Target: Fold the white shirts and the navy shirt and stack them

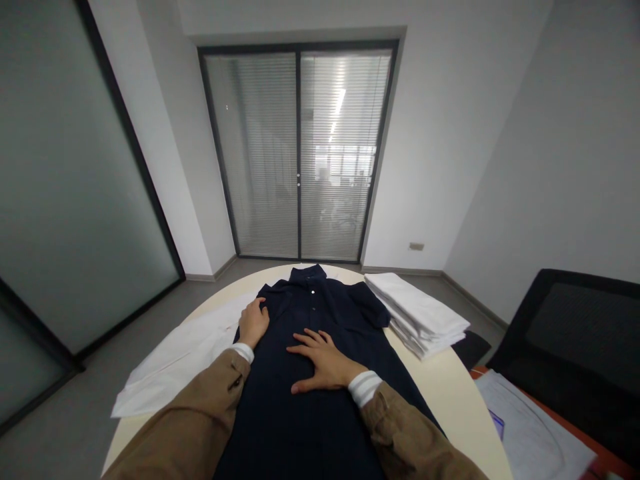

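Note:
A dark navy short-sleeved polo shirt (310,413) lies front up on the round table, its buttoned collar (309,273) pointing away from me. My left hand (254,322) is at the sleeve on the left side, its fingers bent and close together on the fabric. Flat on the middle of the shirt front rests my right hand (323,363), with fingers and thumb spread. Under and beside the left arm is a thin white sheet or bag (170,360). The shirt's lower end runs out of view between my forearms.
A stack of folded white items (420,313) sits by the right sleeve on the cream tabletop (450,393). To the right stands a black mesh chair (575,340), with another white sheet (535,427) in front of it. Glass doors with blinds (300,153) are behind the table.

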{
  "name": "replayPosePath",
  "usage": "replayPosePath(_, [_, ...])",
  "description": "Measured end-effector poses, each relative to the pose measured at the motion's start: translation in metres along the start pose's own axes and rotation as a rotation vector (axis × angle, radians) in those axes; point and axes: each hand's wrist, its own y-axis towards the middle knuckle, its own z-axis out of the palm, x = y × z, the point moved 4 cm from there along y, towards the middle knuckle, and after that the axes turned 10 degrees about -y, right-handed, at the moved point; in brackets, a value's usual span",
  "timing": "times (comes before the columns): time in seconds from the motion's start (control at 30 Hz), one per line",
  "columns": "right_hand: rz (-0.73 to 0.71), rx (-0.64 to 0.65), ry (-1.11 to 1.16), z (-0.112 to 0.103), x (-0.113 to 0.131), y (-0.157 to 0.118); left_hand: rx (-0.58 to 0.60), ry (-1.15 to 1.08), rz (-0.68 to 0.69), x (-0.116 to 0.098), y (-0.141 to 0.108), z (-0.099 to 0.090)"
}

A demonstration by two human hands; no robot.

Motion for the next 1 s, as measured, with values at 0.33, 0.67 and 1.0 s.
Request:
replayPosePath(0.33, [0.187, -0.200, 0.044, -0.042, -0.034, 0.059, 0.038, 0.074, 0.231, -0.009, -0.010, -0.006])
replayPosePath(0.67, [0.361, -0.369, -0.374, -0.088, -0.056, 0.163, 0.241, 0.021, 0.576, -0.033, -0.021, -0.010])
replayPosePath(1.0, [0.241, -0.137, -0.470, -0.067, -0.047, 0.214, 0.290, -0.025, 0.568, -0.027, -0.013, -0.002])
